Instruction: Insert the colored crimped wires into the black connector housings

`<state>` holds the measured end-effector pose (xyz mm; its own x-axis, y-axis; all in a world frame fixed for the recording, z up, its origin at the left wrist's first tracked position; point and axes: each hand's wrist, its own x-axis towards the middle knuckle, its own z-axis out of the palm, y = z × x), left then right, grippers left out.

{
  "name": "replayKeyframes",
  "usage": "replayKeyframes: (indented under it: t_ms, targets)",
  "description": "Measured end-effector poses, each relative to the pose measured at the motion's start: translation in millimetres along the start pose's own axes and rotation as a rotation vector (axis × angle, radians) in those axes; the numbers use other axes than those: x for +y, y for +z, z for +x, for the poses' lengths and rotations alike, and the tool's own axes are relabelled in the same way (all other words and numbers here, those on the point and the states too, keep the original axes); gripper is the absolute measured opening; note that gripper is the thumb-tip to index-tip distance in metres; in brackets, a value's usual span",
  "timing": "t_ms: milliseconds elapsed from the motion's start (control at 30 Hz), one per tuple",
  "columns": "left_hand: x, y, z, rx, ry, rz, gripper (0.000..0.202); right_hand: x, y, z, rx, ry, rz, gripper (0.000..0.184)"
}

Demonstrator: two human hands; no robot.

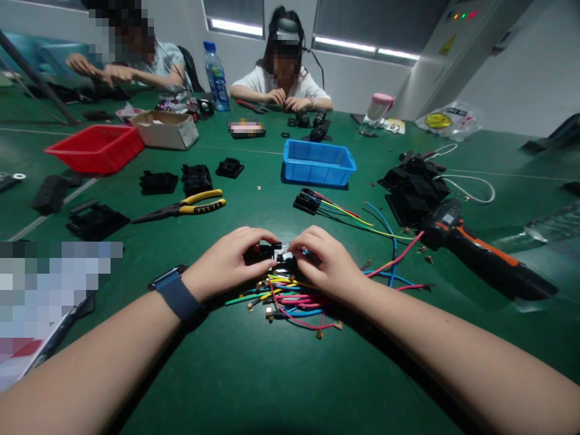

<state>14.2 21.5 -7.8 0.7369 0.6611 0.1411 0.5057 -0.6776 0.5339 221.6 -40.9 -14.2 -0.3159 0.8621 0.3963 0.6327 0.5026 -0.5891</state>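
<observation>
My left hand [229,261] and my right hand [328,263] meet over a small black connector block [277,254] on the green table. Both hands have their fingers curled and pinched round the block from either side. A dark watch [174,290] is on my left wrist. Under and in front of the hands lies a bundle of coloured wires [290,299] with metal terminals at their ends. Part of the block is hidden by my fingers.
Yellow-handled pliers [190,207] lie to the left, an orange and black power screwdriver [475,248] to the right. A wired black connector [308,202], blue bin [317,162], red bin [97,148], cardboard box [165,128] and black parts are farther back. Two other people work across the table.
</observation>
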Motion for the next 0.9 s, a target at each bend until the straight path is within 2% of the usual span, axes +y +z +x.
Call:
replayKeyframes:
  t_ms: [900]
  targets:
    - [0.9,0.0,0.7,0.007,0.017,0.0,0.035,-0.2,1.9,0.1,0.017,-0.023,-0.014,0.012]
